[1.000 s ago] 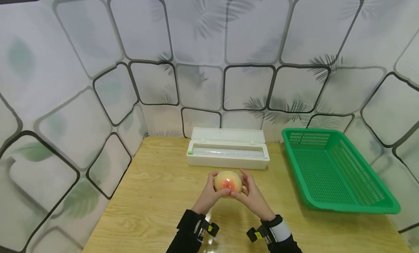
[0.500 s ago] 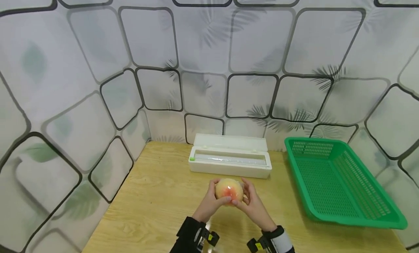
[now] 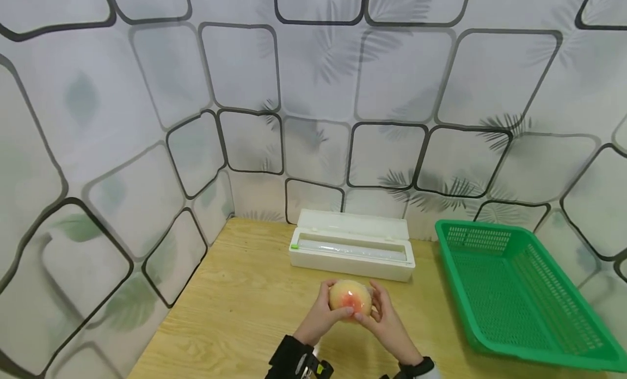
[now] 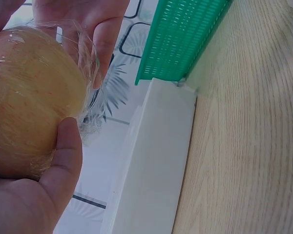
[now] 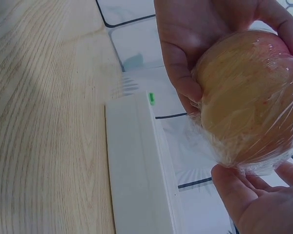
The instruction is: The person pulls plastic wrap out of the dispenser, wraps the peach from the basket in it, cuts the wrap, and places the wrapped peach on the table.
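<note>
A yellow apple with a red blush (image 3: 350,294) is held up above the table, wrapped in clear cling film (image 5: 276,139). My left hand (image 3: 320,317) grips its left side, thumb in front and fingers behind. From the right, my right hand (image 3: 388,323) holds it the same way, the two thumbs close together at the front. In the left wrist view, loose crinkled film (image 4: 92,122) sticks out from the apple's edge. Behind the hands stands a white cling film dispenser (image 3: 352,266), its lid raised and a film roll (image 3: 352,250) inside.
A green plastic basket (image 3: 470,308) stands at the table's right. The light wooden table (image 3: 220,313) reaches back to a patterned wall covering (image 3: 318,150), which also runs along the left side.
The head view has tilted up and turned slightly left, so everything sits lower and further right in it. Both hands keep their hold on the wrapped apple with little visible change.
</note>
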`<state>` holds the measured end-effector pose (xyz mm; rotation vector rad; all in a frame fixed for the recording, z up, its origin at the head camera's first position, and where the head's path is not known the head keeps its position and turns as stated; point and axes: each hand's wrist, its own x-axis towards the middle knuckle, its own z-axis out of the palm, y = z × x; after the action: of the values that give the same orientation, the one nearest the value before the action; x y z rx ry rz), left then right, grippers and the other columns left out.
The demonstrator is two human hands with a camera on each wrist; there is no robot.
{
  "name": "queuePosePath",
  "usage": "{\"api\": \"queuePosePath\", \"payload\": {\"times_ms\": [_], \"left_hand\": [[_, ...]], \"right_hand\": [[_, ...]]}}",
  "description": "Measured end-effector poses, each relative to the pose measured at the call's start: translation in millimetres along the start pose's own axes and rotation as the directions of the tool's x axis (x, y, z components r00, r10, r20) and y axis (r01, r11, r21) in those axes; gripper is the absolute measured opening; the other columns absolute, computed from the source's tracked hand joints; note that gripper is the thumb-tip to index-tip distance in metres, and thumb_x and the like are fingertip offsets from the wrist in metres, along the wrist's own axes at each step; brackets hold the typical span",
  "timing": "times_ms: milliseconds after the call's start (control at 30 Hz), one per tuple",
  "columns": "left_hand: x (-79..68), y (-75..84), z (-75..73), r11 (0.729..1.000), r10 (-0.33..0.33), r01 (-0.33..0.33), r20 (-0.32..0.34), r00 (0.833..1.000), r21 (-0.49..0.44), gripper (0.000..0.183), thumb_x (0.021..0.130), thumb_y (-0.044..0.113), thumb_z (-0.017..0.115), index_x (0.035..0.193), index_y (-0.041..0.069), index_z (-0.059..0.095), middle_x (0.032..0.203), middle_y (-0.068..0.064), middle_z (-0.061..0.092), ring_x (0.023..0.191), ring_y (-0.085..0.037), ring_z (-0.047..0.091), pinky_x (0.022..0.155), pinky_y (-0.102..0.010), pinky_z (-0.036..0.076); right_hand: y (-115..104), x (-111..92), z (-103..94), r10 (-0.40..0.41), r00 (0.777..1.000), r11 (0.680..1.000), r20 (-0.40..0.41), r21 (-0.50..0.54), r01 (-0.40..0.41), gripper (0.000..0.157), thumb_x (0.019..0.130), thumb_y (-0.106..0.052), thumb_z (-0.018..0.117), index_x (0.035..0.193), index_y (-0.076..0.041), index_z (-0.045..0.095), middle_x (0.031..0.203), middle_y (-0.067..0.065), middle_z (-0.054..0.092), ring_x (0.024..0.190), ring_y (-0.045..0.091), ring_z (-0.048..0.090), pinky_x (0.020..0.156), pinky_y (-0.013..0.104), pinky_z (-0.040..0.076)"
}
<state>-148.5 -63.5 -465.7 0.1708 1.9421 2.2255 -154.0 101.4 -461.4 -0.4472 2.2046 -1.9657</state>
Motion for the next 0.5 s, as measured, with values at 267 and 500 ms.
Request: {"api": "queuePosePath", "payload": {"times_ms": [267,500], "left_hand": [[-0.2,1.6,5.0,1.000,0.015,-0.015,0.009,1.000,-0.014,0.057,0.079,0.011,0.063,0.123,0.005,0.026,0.115,-0.013,0.041,0.099,-0.022,0.045,0.080,-0.032,0.039],[-2.2,1.1,2.3,1.000,0.009,-0.009,-0.002,1.000,-0.016,0.059,0.079,0.011,0.064,0.124,0.004,0.026,0.117,-0.014,0.039,0.101,-0.023,0.044,0.080,-0.032,0.039]], "right_hand": [[-3.3,-1.8,-4.0,0.034,0.999,0.999,-0.005,0.001,-0.034,0.070,0.081,-0.007,0.063,0.134,-0.001,0.018,0.128,0.023,0.033,0.119,0.034,0.034,0.091,0.034,0.038],[-2.4,-1.4,-0.8,0.053,0.999,0.999,-0.007,-0.001,-0.053,0.073,0.080,-0.011,0.065,0.135,-0.002,0.018,0.126,0.021,0.037,0.118,0.033,0.035,0.093,0.040,0.035]]}}
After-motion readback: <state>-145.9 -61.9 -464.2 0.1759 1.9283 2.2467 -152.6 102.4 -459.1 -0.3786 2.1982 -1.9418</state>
